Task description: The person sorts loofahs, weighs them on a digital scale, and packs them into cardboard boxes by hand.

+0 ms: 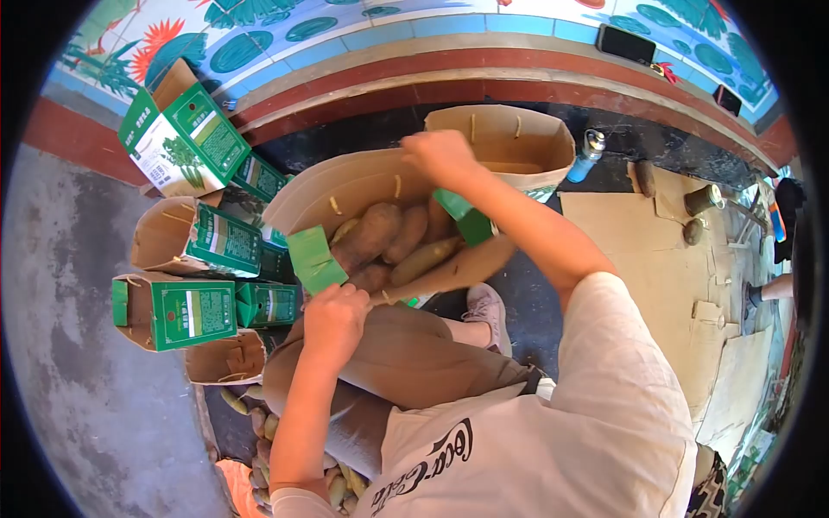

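A large cardboard carton (pixel 302 186) stands open in front of my knees, with green end flaps (pixel 316 260) and rope handles. Several large brownish root vegetables (pixel 370 235) lie inside it. My left hand (pixel 335 318) is closed on the carton's near edge, beside the left green flap. Across the opening, my right hand (pixel 442 157) is closed at the far rim, its fingertips partly hidden. My right forearm passes over the right end of the carton. The near side panel leans inward over part of the contents.
Behind stands another open carton (pixel 524 147) beside a blue bottle (pixel 588 156). Several green cartons (pixel 194 312) line the left. More root vegetables (pixel 263 423) lie by my left elbow. Flattened cardboard (pixel 622 250) covers the floor at right. A phone (pixel 625 43) rests on the ledge.
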The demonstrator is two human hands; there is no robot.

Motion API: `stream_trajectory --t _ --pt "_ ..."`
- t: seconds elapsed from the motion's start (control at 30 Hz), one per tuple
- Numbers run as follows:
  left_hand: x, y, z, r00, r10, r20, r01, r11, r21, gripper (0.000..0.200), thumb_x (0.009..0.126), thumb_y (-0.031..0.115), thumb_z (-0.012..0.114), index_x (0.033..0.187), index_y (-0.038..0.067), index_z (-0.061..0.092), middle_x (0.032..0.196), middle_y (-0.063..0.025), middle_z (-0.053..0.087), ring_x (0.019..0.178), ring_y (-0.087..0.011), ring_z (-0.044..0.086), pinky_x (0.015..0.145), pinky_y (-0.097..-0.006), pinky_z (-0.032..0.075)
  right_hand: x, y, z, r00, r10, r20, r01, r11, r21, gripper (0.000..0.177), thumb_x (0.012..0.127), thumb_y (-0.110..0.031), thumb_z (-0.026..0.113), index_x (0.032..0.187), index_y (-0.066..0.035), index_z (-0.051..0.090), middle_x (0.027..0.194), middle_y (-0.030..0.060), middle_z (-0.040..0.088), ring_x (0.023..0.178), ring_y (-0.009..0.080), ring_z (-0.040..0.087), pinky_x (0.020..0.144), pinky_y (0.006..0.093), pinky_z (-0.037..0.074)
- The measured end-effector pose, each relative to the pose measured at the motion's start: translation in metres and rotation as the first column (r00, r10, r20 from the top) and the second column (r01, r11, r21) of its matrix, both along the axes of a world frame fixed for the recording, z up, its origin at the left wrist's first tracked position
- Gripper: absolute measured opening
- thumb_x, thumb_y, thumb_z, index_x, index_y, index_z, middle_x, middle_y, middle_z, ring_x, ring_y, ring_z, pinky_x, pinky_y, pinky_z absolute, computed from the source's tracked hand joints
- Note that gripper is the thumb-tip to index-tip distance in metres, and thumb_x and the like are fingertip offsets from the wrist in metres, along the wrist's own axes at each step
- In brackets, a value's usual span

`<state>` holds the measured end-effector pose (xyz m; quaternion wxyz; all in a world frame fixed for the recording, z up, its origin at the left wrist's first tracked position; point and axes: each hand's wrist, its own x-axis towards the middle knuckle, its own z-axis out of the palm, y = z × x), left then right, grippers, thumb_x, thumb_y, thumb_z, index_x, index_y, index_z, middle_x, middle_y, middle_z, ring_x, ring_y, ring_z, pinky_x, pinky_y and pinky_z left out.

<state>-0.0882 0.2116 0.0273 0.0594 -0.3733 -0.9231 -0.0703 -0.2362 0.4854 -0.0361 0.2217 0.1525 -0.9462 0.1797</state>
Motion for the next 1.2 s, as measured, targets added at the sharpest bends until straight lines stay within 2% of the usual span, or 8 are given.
stream_trajectory --t 0.23,0.47,0.73,0.83,0.9,1.03,1.17,1.2 --pt "0.037 0.082 0.049 0.938 -0.347 0.02 0.346 0.937 0.055 0.004 0.065 0.009 0.058 0.064 0.009 0.054 0.064 -0.0045 0.05 0.066 -0.0226 0.056 0.057 -0.0359 0.046 0.164 0.138 0.019 0.935 -0.346 0.082 0.353 0.93 -0.105 0.022 0.078 -0.026 0.067 0.077 -0.007 0.056 0.075 0.0124 0.062 0.075 0.0347 0.061 0.062 0.0449 0.047" --pt "0.096 0.199 -0.027 0.678 -0.723 0.134 0.684 0.687 0.248 0.003 0.068 0.012 0.059 0.066 0.01 0.057 0.068 -0.0048 0.056 0.07 -0.0231 0.059 0.061 -0.0354 0.05 0.347 0.246 0.009 0.742 -0.653 0.15 0.654 0.755 0.056 0.024 0.081 -0.022 0.067 0.072 -0.005 0.052 0.072 0.0161 0.057 0.071 0.0373 0.057 0.06 0.045 0.044" --pt "0.154 0.3 -0.098 0.358 -0.873 0.33 0.748 0.48 0.458 0.002 0.071 0.01 0.059 0.07 0.01 0.059 0.07 -0.0052 0.059 0.075 -0.0247 0.061 0.067 -0.0384 0.05 0.554 0.336 -0.006 0.321 -0.927 0.192 0.802 0.374 0.465 0.019 0.086 -0.023 0.06 0.079 -0.006 0.056 0.074 0.0156 0.062 0.071 0.0364 0.061 0.061 0.0454 0.046" --pt "0.107 0.283 -0.062 0.435 -0.872 0.225 0.731 0.488 0.477 0.006 0.073 0.012 0.062 0.078 0.009 0.063 0.078 -0.0055 0.064 0.082 -0.0248 0.062 0.075 -0.0379 0.049 0.651 0.393 -0.099 0.099 -0.969 0.228 0.813 0.211 0.543 0.015 0.089 -0.018 0.049 0.085 -0.007 0.059 0.079 0.0169 0.064 0.076 0.0371 0.062 0.065 0.0478 0.047" --pt "0.073 0.249 -0.042 0.635 -0.745 0.205 0.57 0.63 0.527 0.014 0.076 0.013 0.065 0.089 0.009 0.067 0.088 -0.0071 0.067 0.089 -0.0252 0.062 0.083 -0.036 0.048 0.661 0.408 -0.11 0.011 -0.96 0.281 0.922 0.118 0.368 0.018 0.089 -0.015 0.044 0.088 -0.008 0.06 0.083 0.0179 0.064 0.08 0.0379 0.062 0.068 0.0491 0.048" --pt "0.015 0.158 -0.007 0.958 -0.25 0.137 0.158 0.866 0.474 0.013 0.078 0.01 0.067 0.09 0.007 0.067 0.092 -0.0101 0.067 0.089 -0.0274 0.063 0.084 -0.0379 0.048 0.56 0.434 -0.079 0.09 -0.931 0.353 0.805 0.277 0.524 0.032 0.082 -0.005 0.045 0.109 -0.009 0.061 0.098 0.0221 0.065 0.095 0.0401 0.06 0.08 0.0479 0.048" --pt "-0.015 0.059 0.0 0.968 0.21 0.139 -0.251 0.788 0.561 0.016 0.081 0.004 0.062 0.096 0.002 0.066 0.095 -0.014 0.066 0.092 -0.029 0.062 0.083 -0.036 0.047 0.37 0.372 -0.051 0.672 -0.691 0.265 0.72 0.694 -0.014 0.036 0.08 -0.001 0.051 0.115 -0.004 0.06 0.115 0.0199 0.06 0.108 0.0381 0.056 0.091 0.0411 0.045" --pt "-0.017 0.039 0.0 0.951 0.295 0.092 -0.295 0.777 0.555 0.016 0.082 0.004 0.061 0.097 0.003 0.066 0.096 -0.0142 0.065 0.093 -0.0288 0.062 0.084 -0.036 0.047 0.323 0.341 -0.04 0.693 -0.639 0.334 0.684 0.729 -0.026 0.034 0.082 -0.004 0.057 0.116 -0.004 0.06 0.116 0.0188 0.06 0.109 0.037 0.055 0.093 0.0398 0.044"
